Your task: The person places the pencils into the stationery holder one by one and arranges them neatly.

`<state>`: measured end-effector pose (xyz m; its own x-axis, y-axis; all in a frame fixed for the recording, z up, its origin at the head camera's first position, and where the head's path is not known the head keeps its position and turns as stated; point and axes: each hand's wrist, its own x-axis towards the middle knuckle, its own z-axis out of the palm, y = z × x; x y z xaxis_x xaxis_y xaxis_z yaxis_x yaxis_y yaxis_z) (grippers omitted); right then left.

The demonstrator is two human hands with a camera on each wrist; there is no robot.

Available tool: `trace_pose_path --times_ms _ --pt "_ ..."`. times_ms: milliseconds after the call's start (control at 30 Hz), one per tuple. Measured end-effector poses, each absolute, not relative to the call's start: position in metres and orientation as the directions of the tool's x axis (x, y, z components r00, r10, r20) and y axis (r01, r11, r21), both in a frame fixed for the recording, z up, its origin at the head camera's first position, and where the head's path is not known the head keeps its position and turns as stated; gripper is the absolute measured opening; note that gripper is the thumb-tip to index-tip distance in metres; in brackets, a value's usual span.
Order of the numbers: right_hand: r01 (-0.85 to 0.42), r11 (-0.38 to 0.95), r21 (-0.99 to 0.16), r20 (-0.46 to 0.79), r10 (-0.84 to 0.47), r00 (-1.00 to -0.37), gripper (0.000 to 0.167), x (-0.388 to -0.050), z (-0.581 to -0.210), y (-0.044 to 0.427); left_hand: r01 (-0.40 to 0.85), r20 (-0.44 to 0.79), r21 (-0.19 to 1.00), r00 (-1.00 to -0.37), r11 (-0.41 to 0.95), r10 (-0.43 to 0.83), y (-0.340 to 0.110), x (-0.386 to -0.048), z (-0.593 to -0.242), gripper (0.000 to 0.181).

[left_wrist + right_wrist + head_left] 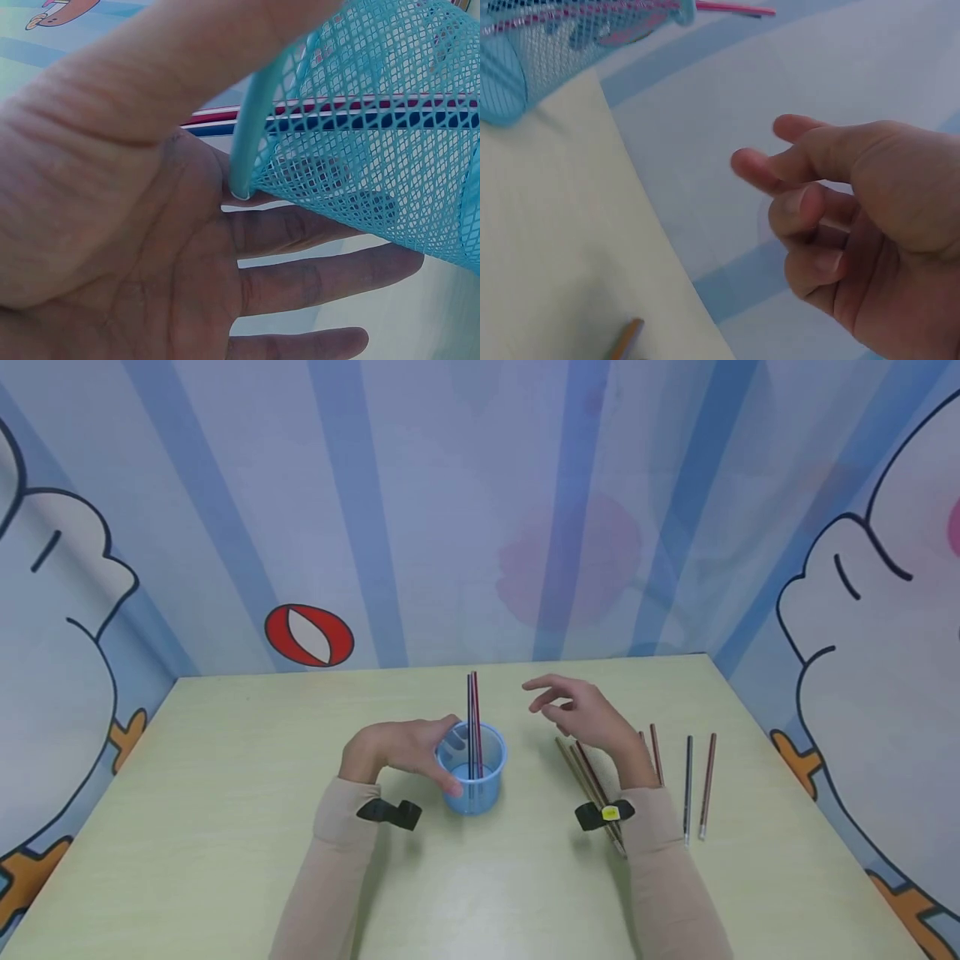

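Note:
A light blue mesh pencil cup (474, 800) stands upright on the table, with a dark blue pencil (470, 710) and a red pencil (477, 710) standing in it. My left hand (408, 747) holds the cup from its left side. In the left wrist view, the thumb of that hand (150, 217) passes over the near side of the mesh while its fingers spread along the other side. To the right of the cup, my right hand (581, 714) hovers above the table with loosely bent fingers, holding nothing, as the right wrist view also shows.
Several pencils (577, 768) lie under and beside my right forearm. Farther right lie a dark pencil (687, 785) and a reddish-brown pencil (707, 785), apart from each other. A striped cartoon backdrop (465, 527) rises behind the table (247, 827).

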<state>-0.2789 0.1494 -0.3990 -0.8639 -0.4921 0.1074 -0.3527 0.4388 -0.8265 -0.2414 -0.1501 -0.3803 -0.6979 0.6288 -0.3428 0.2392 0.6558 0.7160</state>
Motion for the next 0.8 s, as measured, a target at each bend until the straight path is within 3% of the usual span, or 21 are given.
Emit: trace_pose_path --times_ms 400,800 --pt "-0.358 0.632 -0.688 -0.096 -0.568 -0.817 0.035 -0.282 -0.408 0.172 0.250 -0.330 0.719 -0.699 0.648 0.635 -0.153 -0.240 -0.381 0.085" --pt "-0.278 0.736 -0.618 -0.226 -0.505 -0.833 0.036 -0.289 -0.426 0.177 0.234 -0.339 0.725 -0.698 0.648 0.631 -0.150 -0.240 -0.381 0.089"
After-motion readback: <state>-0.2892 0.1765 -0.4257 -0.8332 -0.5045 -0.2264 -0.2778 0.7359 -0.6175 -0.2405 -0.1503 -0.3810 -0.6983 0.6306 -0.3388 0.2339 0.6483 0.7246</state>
